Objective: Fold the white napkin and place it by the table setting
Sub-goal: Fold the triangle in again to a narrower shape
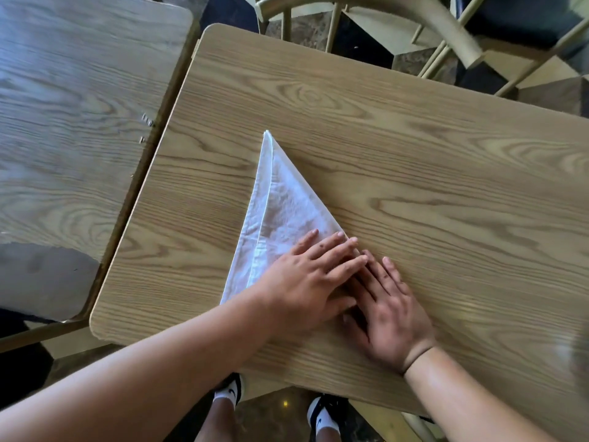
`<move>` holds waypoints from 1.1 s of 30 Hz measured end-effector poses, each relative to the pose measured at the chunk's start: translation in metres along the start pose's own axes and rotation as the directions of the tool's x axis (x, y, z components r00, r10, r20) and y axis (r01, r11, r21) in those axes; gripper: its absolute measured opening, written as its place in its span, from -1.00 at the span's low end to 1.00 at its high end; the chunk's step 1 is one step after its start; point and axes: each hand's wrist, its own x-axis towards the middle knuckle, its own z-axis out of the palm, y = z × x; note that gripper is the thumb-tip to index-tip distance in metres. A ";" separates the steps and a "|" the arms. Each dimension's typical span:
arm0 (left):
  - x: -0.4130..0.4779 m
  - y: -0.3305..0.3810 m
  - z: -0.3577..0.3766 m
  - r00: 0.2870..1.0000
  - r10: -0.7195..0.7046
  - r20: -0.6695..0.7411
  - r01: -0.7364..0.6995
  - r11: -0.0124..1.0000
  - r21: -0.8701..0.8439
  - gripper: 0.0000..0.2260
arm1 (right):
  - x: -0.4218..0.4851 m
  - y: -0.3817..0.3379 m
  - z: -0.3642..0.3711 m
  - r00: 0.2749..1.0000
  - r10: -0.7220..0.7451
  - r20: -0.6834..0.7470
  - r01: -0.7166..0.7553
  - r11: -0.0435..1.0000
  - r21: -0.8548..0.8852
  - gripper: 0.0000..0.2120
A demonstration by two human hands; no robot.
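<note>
Two wood-grain tables (414, 138) stand side by side; a chair (382, 14) behind, perhaps metal; dark floor (360, 46).

One napkin (280, 199) is lying on the near table (414, 138), two hands are resting there, left (306, 282) and right (392, 317); two tables, second (63, 122) left of it; one chair (382, 14) behind; two shoes below.
</note>
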 end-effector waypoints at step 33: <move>-0.118 -0.059 -0.048 1.000 -0.010 -0.030 0.009 0.999 -0.031 -0.72 | -0.001 -0.004 -0.001 1.000 -0.009 -0.020 0.009 1.000 0.015 -0.28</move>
